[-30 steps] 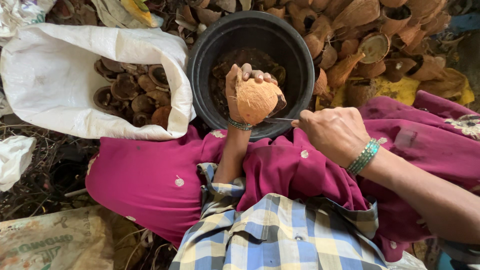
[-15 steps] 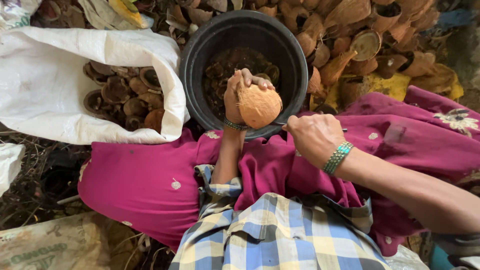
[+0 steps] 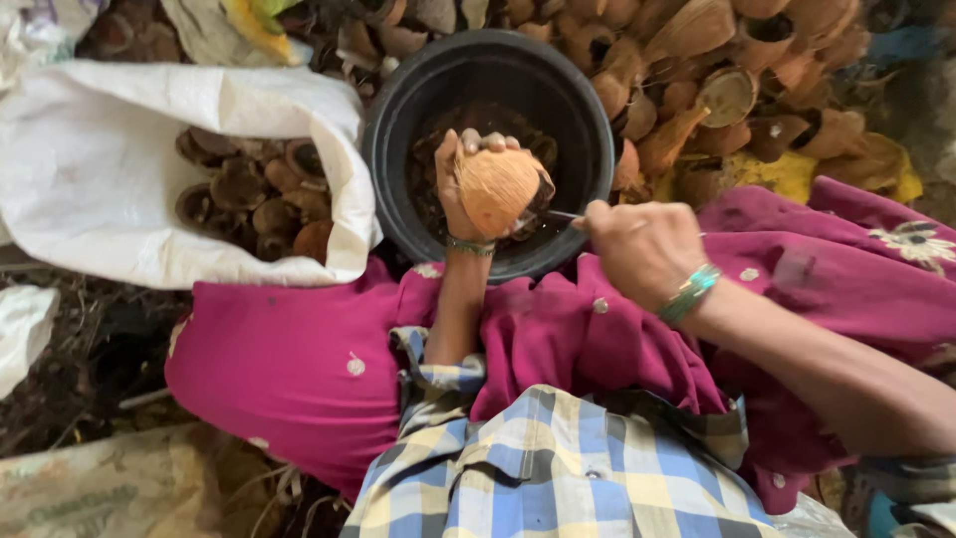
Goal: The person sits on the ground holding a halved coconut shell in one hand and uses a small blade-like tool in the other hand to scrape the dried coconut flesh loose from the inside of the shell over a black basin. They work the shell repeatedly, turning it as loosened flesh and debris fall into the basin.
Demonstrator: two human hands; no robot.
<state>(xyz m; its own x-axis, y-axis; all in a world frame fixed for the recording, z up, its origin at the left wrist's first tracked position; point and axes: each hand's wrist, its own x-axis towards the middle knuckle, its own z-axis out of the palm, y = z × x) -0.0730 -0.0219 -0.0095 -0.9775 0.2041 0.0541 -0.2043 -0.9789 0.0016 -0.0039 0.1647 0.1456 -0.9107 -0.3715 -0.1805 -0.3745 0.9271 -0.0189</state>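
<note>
- Thin metal tool point(image 3: 560, 214): the handle is enclosed by the right hand point(image 3: 642, 249); the tip is hidden behind the coconut piece point(image 3: 496, 187).
- Left hand point(image 3: 460, 189): the palm is covered by the coconut piece; only fingertips are seen above it.
- Black tub point(image 3: 398, 130): the contents are dark and indistinct.
- White sack point(image 3: 110, 179): cut off at the left edge.
- Husk pile point(image 3: 717, 70): cut off at the top edge.

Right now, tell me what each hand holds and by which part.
The left hand cups a round orange-brown coconut piece from behind, over the black tub. The right hand grips a thin metal tool by its handle end; its tip meets the coconut.
</note>
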